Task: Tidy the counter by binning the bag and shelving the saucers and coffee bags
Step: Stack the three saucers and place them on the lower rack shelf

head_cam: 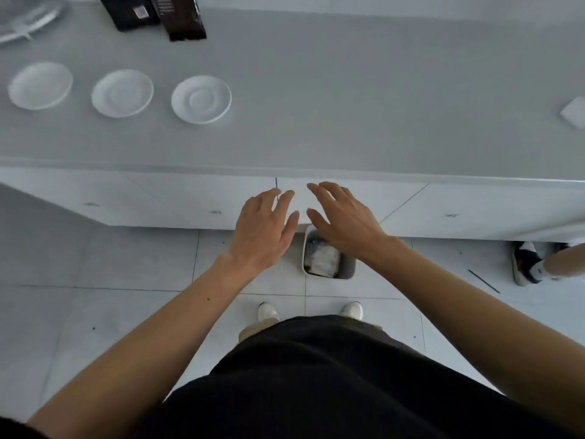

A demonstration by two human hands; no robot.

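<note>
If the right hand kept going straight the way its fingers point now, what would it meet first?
Most likely the white cabinet front under the grey counter; the open right hand points up-left at it, above the small bin. Depth is unclear.

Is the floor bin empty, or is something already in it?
Not empty. The bin holds crumpled white material, visible below the open right hand.

You have even, diffuse daylight with a cool grey cast; no single source shows. Shadows are faint: a soft band under the counter (348, 90) edge. No glare. Focus is soft throughout, and the far-left corner is smeared. Wide-angle distortion bows the counter edge and stretches your forearms at the borders.
</note>
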